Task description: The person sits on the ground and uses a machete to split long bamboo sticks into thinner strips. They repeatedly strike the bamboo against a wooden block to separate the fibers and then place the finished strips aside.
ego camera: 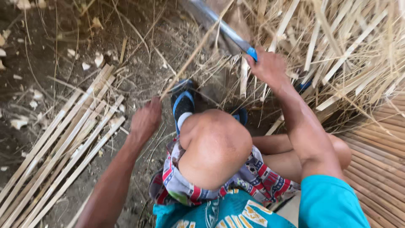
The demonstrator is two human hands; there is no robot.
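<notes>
I see my left hand (145, 120) pinching a thin bamboo strip (192, 57), its long axis slanting up-right. My right hand (268, 67) grips a blue-handled knife (223, 27), probably touching it.

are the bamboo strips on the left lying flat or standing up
Lying flat: the bamboo strips rest side by side on the dirt ground, left of the left hand.

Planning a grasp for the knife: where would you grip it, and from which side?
Grip the knife at its blue handle end, where the right hand already holds it. Come from the lower right, along the forearm's line: the blade runs up and left from there, and the left hand holds a thin strip crossing that side.
</notes>
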